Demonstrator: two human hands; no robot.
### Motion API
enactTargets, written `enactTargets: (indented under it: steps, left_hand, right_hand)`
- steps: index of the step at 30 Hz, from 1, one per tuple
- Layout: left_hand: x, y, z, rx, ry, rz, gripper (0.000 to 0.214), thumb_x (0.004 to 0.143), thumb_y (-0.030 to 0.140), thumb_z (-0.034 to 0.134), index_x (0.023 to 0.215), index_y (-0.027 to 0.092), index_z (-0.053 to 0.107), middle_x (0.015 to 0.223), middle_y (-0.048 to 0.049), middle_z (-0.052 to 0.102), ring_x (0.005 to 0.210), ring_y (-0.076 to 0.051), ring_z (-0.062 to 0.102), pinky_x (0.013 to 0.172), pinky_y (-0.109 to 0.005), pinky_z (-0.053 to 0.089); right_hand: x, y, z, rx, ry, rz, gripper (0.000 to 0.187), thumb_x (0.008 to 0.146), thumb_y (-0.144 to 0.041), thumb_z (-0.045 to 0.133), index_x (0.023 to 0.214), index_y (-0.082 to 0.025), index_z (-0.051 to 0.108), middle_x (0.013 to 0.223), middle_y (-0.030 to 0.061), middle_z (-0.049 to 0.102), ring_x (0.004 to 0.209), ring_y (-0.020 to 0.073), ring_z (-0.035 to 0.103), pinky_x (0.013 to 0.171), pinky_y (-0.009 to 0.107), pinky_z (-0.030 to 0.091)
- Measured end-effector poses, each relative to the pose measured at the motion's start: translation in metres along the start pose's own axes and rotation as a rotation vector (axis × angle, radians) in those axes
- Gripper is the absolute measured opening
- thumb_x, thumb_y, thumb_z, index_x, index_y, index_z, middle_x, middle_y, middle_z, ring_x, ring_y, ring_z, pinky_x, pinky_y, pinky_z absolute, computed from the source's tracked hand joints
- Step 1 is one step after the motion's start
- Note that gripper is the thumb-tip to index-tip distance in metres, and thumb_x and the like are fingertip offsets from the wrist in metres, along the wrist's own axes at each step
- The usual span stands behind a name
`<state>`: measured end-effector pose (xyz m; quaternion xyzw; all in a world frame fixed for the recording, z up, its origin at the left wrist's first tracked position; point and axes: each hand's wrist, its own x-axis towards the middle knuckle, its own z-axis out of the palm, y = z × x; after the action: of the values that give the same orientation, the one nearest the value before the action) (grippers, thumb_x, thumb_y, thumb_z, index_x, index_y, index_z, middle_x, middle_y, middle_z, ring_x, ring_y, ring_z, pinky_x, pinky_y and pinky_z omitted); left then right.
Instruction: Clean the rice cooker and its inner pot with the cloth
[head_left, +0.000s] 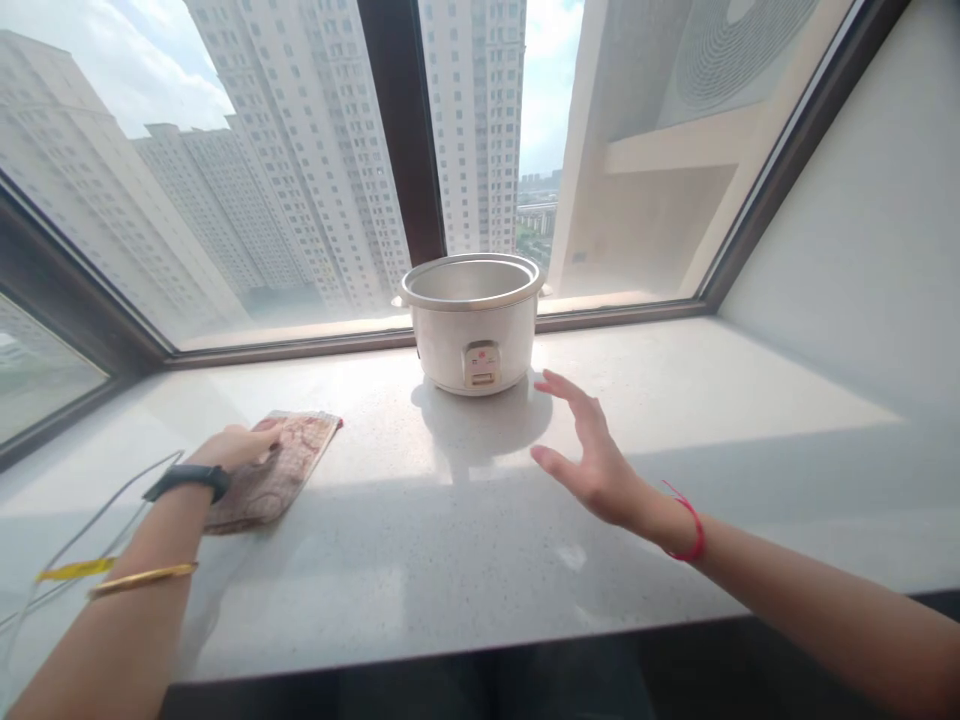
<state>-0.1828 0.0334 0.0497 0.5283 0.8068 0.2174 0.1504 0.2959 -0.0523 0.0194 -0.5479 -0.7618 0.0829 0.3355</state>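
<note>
A white rice cooker (474, 345) without a lid stands upright on the white stone sill, its switch panel facing me and its metal inside visible. My right hand (589, 460) is held above the sill at the cooker's lower right, thumb and fingers spread apart. Nothing is in it, and it does not appear to touch the cooker. To the left, a folded, brown-and-pink patterned cloth (277, 480) lies on the sill. My left hand (238, 447) grips this cloth from above at its left side; most of its fingertips are hidden.
Behind the cooker, large window panes meet at a dark frame post (405, 130). At the left edge a grey cord (97, 515) with a yellow tag (75, 570) runs past my left forearm. A white wall (847, 260) bounds the right. The sill's front edge (450, 660) drops off toward me.
</note>
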Motion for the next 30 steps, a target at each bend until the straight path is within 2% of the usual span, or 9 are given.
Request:
enactTargets:
  steps: [2,5,13,16,20,22,26,28,30]
  left_hand:
    - [-0.009,-0.014,-0.004,0.163,-0.098,-0.120,0.040,0.052,0.050,0.075,0.046,0.023,0.047,0.054,-0.0068,0.058,0.087,-0.044,0.063,0.078,-0.045,0.045]
    - [-0.020,-0.006,0.003,0.186,-0.174,-0.070,0.033,0.053,0.050,0.074,0.051,0.022,0.056,0.059,-0.0071,0.062,0.079,-0.037,0.063,0.065,-0.036,0.041]
    - [-0.075,0.101,0.071,0.015,-0.284,0.215,0.027,0.060,0.038,0.071,0.072,0.021,0.054,0.070,-0.0046,0.061,0.072,-0.027,0.060,0.058,-0.033,0.038]
    - [-0.092,0.140,0.100,-0.042,-0.323,0.332,0.028,0.064,0.036,0.072,0.079,0.020,0.054,0.079,-0.0058,0.064,0.081,-0.029,0.063,0.066,-0.036,0.043]
    - [-0.114,0.177,0.134,-0.240,-0.444,0.357,0.036,0.072,0.038,0.072,0.098,0.018,0.059,0.111,-0.0146,0.066,0.102,-0.033,0.064,0.085,-0.043,0.050]
    - [-0.125,0.187,0.143,-0.313,-0.346,0.480,0.038,0.076,0.036,0.069,0.107,0.016,0.060,0.127,-0.0194,0.059,0.115,-0.034,0.060,0.098,-0.046,0.047]
    - [-0.124,0.199,0.131,-0.480,0.100,0.816,0.053,0.083,0.039,0.065,0.131,0.019,0.051,0.152,-0.0196,0.037,0.147,-0.032,0.031,0.122,-0.049,0.024]
    - [-0.106,0.209,0.114,-0.602,0.237,0.765,0.065,0.084,0.046,0.066,0.140,0.020,0.044,0.158,-0.0184,0.029,0.151,-0.030,0.021,0.125,-0.048,0.015]
    - [-0.081,0.222,0.097,-0.751,0.259,0.576,0.074,0.083,0.053,0.066,0.144,0.019,0.039,0.162,-0.0178,0.021,0.154,-0.031,0.014,0.125,-0.047,0.010]
  right_hand:
    - [-0.015,-0.005,-0.001,-0.002,-0.073,-0.017,0.072,0.087,-0.041,0.053,0.155,-0.034,0.029,0.153,0.0102,0.046,0.146,0.0331,0.038,0.123,0.065,0.009]
    - [-0.016,-0.014,0.006,0.032,-0.142,-0.019,0.058,0.086,-0.041,0.055,0.143,-0.032,0.047,0.148,0.0090,0.052,0.143,0.0328,0.042,0.123,0.067,0.002]
    - [-0.005,-0.052,0.032,0.147,-0.299,-0.177,0.044,0.088,-0.038,0.059,0.131,-0.026,0.059,0.143,0.0118,0.056,0.137,0.0312,0.046,0.120,0.070,0.003]
    - [-0.005,-0.062,0.034,0.073,-0.354,-0.247,0.048,0.088,-0.042,0.061,0.133,-0.024,0.059,0.142,0.0110,0.058,0.135,0.0312,0.048,0.120,0.067,0.012]
    - [0.006,-0.059,0.031,-0.171,-0.389,-0.183,0.050,0.087,-0.057,0.061,0.119,-0.019,0.069,0.125,0.0151,0.067,0.122,0.0369,0.056,0.114,0.066,0.025]
    - [0.015,-0.050,0.026,-0.308,-0.396,-0.143,0.051,0.085,-0.059,0.061,0.113,-0.018,0.071,0.119,0.0162,0.069,0.115,0.0384,0.060,0.108,0.064,0.031]
    - [0.033,-0.025,0.013,-0.493,-0.411,-0.035,0.047,0.085,-0.062,0.059,0.094,-0.018,0.075,0.105,0.0137,0.072,0.100,0.0343,0.066,0.088,0.048,0.046]
    - [0.038,-0.014,0.008,-0.525,-0.380,-0.007,0.049,0.086,-0.065,0.056,0.085,-0.019,0.074,0.098,0.0123,0.072,0.092,0.0304,0.067,0.079,0.041,0.046]
    - [0.040,-0.006,0.008,-0.530,-0.346,-0.014,0.051,0.088,-0.065,0.052,0.082,-0.019,0.073,0.094,0.0111,0.071,0.086,0.0270,0.067,0.075,0.037,0.045]
